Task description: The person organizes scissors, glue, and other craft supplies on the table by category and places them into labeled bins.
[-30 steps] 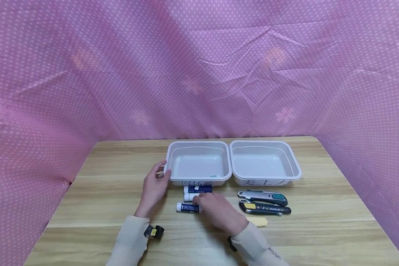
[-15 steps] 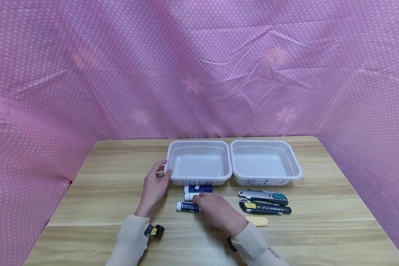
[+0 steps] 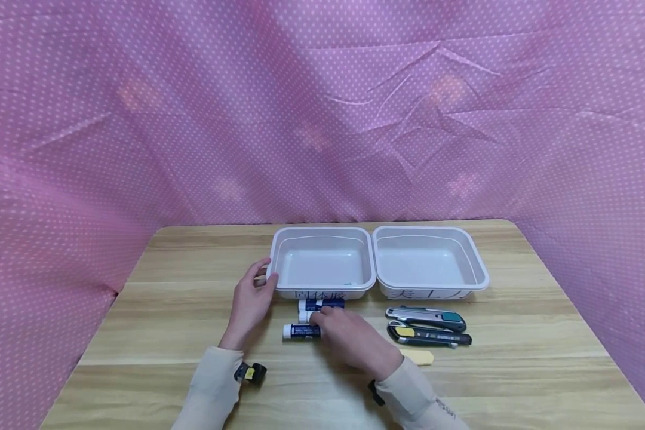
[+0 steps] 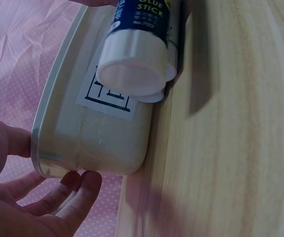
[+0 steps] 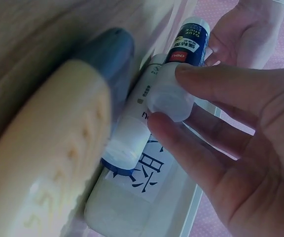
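My right hand [image 3: 355, 340] pinches a blue-labelled glue stick [image 3: 302, 331] between thumb and fingertips at its white end. The stick lies crosswise, and in the left wrist view its white cap [image 4: 134, 59] appears raised off the table. Behind it are a white glue stick [image 5: 134, 118], partly covered by my fingers in the head view, and another dark blue glue stick [image 3: 330, 304] against the left bin's front. My left hand [image 3: 252, 301] holds the left end of the white plastic bin [image 3: 322, 291], thumb at the rim and fingertips on the end wall.
A second white bin [image 3: 435, 291] stands against the first at right; both have paper labels. Two utility knives, one grey and green [image 3: 424, 316], one black and yellow [image 3: 430, 335], lie before it. A yellow-bodied object [image 3: 419, 358] is partly hidden by the right wrist. Pink cloth surrounds the table.
My right hand has shifted the pinched glue stick slightly towards the bin and to the left. My left hand has stayed at the bin's end.
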Demonstrator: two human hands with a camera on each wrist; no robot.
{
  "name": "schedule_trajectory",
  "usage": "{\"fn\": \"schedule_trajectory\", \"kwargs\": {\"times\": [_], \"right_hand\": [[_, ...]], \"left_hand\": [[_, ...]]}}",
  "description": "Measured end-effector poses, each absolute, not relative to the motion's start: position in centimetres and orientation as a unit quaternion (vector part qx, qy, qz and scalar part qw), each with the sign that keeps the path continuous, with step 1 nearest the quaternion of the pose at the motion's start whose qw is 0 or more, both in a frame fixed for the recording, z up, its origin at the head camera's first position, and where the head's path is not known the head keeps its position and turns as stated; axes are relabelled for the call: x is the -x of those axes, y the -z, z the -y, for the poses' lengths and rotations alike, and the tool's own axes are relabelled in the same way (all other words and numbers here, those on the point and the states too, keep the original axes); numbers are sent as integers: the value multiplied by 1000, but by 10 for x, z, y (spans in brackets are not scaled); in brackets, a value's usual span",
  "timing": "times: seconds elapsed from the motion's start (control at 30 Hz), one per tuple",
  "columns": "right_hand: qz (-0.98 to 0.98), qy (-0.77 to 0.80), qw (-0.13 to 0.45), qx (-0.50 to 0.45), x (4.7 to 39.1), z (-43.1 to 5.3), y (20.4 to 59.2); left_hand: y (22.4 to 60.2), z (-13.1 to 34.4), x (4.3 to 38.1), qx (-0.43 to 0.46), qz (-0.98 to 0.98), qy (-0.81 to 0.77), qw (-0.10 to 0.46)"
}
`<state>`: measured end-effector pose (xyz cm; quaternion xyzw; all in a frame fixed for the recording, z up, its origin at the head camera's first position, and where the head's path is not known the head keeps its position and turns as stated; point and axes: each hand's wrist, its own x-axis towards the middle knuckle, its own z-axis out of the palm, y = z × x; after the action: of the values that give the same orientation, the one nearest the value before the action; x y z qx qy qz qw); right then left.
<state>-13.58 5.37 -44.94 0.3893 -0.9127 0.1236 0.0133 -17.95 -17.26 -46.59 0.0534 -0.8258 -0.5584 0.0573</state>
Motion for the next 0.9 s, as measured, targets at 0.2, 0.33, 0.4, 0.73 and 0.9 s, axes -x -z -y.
{"fn": "schedule_trajectory", "kwargs": {"times": [0.2, 0.33, 0.4, 0.73, 0.9], "right_hand": [[916, -124, 9, -382, 138, -55, 446], [916, -129, 9, -381, 139, -56, 443], [915, -135, 11, -380, 140, -57, 442], [909, -150, 27, -388, 138, -61, 434], [907, -172, 32, -384, 139, -65, 430]], "left_hand": [[464, 173, 180, -56, 825, 560, 52], [463, 173, 180, -58, 825, 560, 51], [463, 173, 180, -58, 825, 560, 50], [461, 172, 180, -56, 824, 560, 57], [461, 173, 180, -55, 824, 560, 58]]}}
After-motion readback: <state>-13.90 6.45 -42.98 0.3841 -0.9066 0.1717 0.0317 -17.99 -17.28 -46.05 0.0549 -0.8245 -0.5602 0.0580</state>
